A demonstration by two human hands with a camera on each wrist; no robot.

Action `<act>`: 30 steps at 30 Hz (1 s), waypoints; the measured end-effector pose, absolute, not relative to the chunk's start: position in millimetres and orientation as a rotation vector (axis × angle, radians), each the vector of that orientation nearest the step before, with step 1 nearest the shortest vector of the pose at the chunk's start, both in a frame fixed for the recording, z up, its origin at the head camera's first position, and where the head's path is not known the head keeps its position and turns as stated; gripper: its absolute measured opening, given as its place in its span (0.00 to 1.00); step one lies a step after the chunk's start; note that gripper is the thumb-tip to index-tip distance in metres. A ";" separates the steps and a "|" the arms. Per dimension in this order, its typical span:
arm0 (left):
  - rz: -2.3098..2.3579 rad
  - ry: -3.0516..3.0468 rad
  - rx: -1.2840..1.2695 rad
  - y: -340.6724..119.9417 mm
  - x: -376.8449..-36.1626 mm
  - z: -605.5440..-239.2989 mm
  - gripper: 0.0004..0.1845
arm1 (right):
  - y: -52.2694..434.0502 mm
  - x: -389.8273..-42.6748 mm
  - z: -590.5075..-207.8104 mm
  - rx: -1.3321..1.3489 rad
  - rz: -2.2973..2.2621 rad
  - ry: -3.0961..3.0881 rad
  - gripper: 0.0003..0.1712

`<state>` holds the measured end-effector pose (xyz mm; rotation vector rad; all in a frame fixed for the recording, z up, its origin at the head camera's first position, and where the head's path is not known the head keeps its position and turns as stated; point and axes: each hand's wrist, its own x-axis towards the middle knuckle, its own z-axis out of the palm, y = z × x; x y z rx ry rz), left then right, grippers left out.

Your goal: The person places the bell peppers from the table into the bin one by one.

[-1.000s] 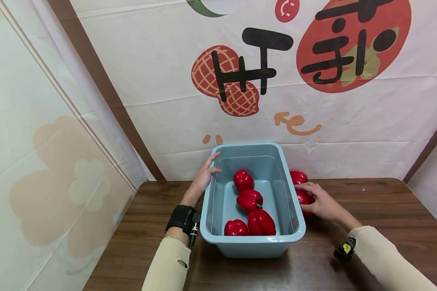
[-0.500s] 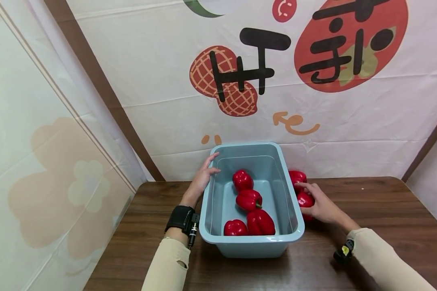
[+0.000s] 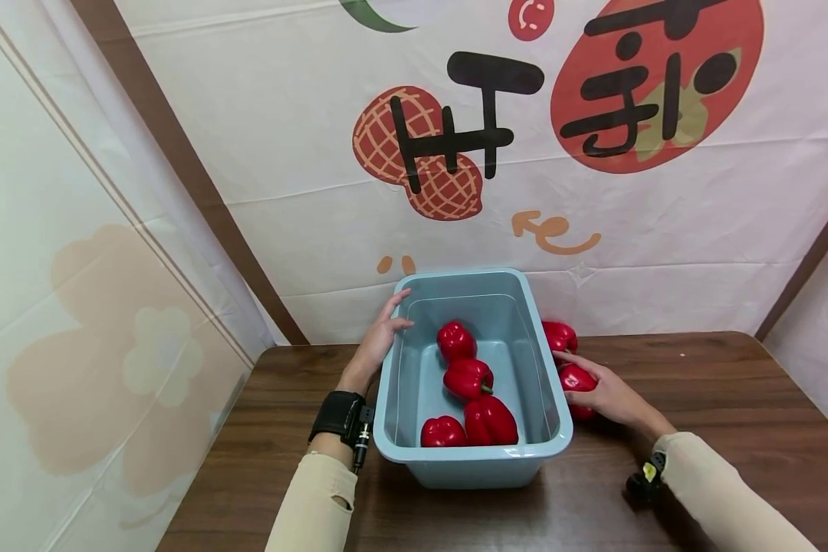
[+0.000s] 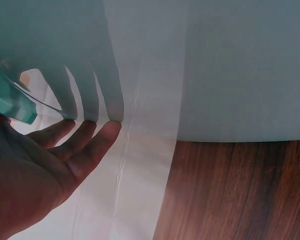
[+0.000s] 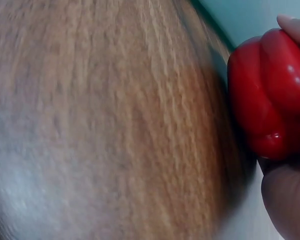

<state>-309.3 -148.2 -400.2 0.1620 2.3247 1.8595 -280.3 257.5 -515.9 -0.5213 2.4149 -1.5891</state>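
Note:
A light-blue plastic bin (image 3: 472,454) stands on the table with several red bell peppers (image 3: 468,379) lying inside. My left hand (image 3: 375,346) holds its left rim; in the left wrist view the fingertips (image 4: 113,123) press the outer wall, and the thumb side reaches over the edge. Just outside the bin's right wall, my right hand (image 3: 612,396) grips a red bell pepper (image 3: 576,378), thumb on one side and fingers on the other. The right wrist view shows this pepper (image 5: 270,95) close to the bin wall. Behind it sits another red bell pepper (image 3: 559,335), partly hidden.
The brown wooden table (image 3: 704,414) stretches out on both sides of the bin. A printed white cloth (image 3: 303,207) hangs at the back, close behind the bin, and another cloth panel (image 3: 103,322) rises along the left.
The head view has shifted slightly. Slightly more of the pepper shows between my right thumb and fingers. My left hand stays on the rim, and the peppers in the bin have not moved.

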 end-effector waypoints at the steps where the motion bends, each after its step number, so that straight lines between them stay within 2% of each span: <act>1: 1.857 2.327 0.159 -148.7 -309.0 -400.3 0.33 | 257.0 -280.2 -516.1 -0.515 -1.596 2.408 0.43; 11: 1.870 2.298 0.153 -151.2 -307.8 -398.4 0.34 | 255.0 -277.4 -515.3 -0.484 -1.609 2.403 0.38; 21: 1.859 2.296 0.144 -149.8 -307.4 -397.5 0.33 | 254.9 -276.0 -514.4 -0.448 -1.588 2.415 0.42; 30: 1.862 2.301 0.162 -149.4 -307.1 -398.5 0.32 | 255.2 -272.0 -514.3 -0.458 -1.614 2.448 0.40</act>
